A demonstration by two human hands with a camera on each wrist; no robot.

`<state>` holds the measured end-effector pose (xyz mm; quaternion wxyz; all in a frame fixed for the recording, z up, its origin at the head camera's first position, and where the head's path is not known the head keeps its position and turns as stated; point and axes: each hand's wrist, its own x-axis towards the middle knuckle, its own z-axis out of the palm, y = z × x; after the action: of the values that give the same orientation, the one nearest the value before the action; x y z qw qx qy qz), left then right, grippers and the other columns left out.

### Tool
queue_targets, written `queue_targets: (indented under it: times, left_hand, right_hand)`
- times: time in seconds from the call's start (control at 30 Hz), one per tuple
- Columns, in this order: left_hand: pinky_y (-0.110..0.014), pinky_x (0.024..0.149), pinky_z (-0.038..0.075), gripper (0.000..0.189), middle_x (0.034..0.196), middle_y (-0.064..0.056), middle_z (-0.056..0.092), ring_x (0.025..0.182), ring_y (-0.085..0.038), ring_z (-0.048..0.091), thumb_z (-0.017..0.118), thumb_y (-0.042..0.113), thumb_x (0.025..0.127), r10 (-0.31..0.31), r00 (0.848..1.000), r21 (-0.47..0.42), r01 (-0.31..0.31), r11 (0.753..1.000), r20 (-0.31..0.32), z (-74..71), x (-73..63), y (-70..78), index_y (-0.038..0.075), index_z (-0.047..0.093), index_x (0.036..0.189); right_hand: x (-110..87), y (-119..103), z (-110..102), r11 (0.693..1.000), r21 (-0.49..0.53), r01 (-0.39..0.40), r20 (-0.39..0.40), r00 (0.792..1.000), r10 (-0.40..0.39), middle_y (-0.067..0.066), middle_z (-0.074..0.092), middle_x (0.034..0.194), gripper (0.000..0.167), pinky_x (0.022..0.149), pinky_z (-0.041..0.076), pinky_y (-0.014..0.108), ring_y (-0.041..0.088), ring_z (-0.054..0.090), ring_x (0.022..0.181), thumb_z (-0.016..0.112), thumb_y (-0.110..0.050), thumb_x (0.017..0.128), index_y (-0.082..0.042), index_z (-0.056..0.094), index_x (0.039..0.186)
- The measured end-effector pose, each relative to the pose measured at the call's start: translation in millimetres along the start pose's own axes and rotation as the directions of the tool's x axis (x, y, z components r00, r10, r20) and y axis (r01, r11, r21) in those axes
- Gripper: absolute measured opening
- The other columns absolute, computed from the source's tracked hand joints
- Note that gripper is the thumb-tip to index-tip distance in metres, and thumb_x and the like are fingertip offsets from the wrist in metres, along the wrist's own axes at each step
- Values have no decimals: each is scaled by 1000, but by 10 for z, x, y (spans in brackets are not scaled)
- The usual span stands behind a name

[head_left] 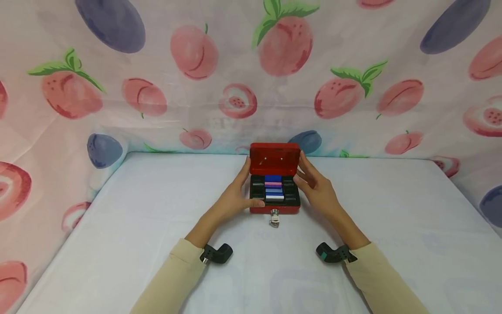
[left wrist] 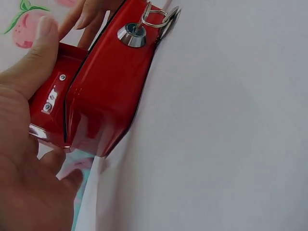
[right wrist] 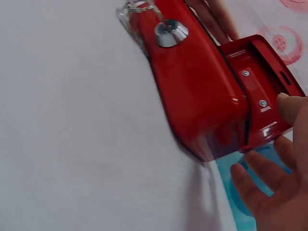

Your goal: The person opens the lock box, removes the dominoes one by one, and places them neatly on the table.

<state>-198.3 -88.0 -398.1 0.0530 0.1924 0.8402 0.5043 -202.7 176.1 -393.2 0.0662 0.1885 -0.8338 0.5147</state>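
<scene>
A small red cash box stands on the table with its lid raised upright at the back. Inside lies a black tray with a row of blue, pink and white blocks down its middle; their kind is unclear. A key with a metal ring sits in the front lock. My left hand flanks the box, fingers along the lid's left edge and thumb over the tray's front left. At the right side, my right hand has its relaxed fingers beside the lid's edge.
White cloth covers the table around the box. A fruit-printed curtain hangs just behind the table's back edge and along both sides. Each wrist wears a black camera.
</scene>
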Motion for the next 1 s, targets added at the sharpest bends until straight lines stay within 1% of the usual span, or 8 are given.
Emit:
queue_targets:
  times: [0.13,0.23,0.3,0.47,0.63,0.73,0.9,1.0]
  left_hand:
    - [-48,106,34,110,158,3,18,139,-23,29,83,32,74,-6,1000,-1,6,1000,-13,-13,-61,-6,33,9,154]
    - [-45,101,41,102,152,-1,31,131,-24,40,83,31,75,8,999,12,-7,1000,-48,-17,-101,-35,25,20,154]
    - [-42,99,43,99,149,-3,33,128,-24,42,83,31,75,27,997,28,-25,999,-67,-21,-120,-54,21,23,153]
    - [-41,102,41,103,154,1,25,133,-23,37,84,27,74,77,994,30,-75,997,-79,-19,-123,-78,19,20,154]
    - [-40,108,33,110,158,9,15,140,-18,24,84,28,73,84,996,30,-83,996,-42,4,-116,-99,27,11,155]
    - [-40,110,29,112,158,10,12,142,-16,19,84,27,73,82,996,21,-81,996,-39,25,-106,-99,29,8,155]
    - [-40,110,27,110,158,12,9,143,-16,16,83,28,75,80,996,16,-80,997,-33,32,-90,-122,32,7,155]
    - [-39,110,28,101,158,13,9,142,-17,19,77,29,82,94,995,39,-92,995,-34,27,-80,-160,31,7,155]
  right_hand:
    - [-30,-38,-43,997,-78,-18,6,1000,19,2,37,150,67,96,44,47,29,54,121,57,-24,97,-40,20,151]
    - [-41,-70,-65,994,-111,-16,10,1000,17,8,41,147,68,94,46,48,31,55,119,58,-25,97,-38,20,152]
    - [-41,-90,-74,992,-124,-10,14,1000,12,8,43,145,68,93,46,48,31,54,119,58,-25,97,-37,20,152]
    - [-38,-116,-90,988,-150,22,-6,1000,-23,10,48,142,67,91,48,49,31,55,118,58,-23,97,-32,22,153]
    - [-38,-153,-74,984,-174,43,-43,998,-51,12,52,138,66,89,49,51,31,57,115,59,-19,96,-28,25,153]
    - [-47,-167,-61,977,-202,71,-82,993,-89,12,56,134,61,87,50,50,30,59,112,59,-16,96,-21,33,151]
    - [-40,-198,-45,971,-231,67,-172,979,-108,6,67,115,40,79,53,38,21,62,102,61,-19,95,-12,55,134]
    - [-15,-231,-33,973,-228,40,-149,986,-76,3,68,109,33,75,51,33,18,61,97,62,-24,94,-13,61,126]
